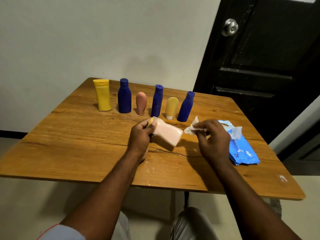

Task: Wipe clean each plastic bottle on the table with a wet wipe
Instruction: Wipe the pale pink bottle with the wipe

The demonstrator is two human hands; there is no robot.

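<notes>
left hand [141, 134]: gripping the pink bottle [167, 134] by its cap end, tilted above the bench [86, 144]
right hand [213, 138]: pinching a crumpled wet wipe [191, 128] just beside the bottle's base

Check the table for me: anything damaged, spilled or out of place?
The wooden table has a crack running across its middle, beneath the pink bottle held in the left hand. White flecks lie scattered near the left wrist. The row of bottles stands orderly.

pink bottle [168, 135] cap hidden in left hand [140, 135], wipe pack [242, 153] print unreadable
</notes>
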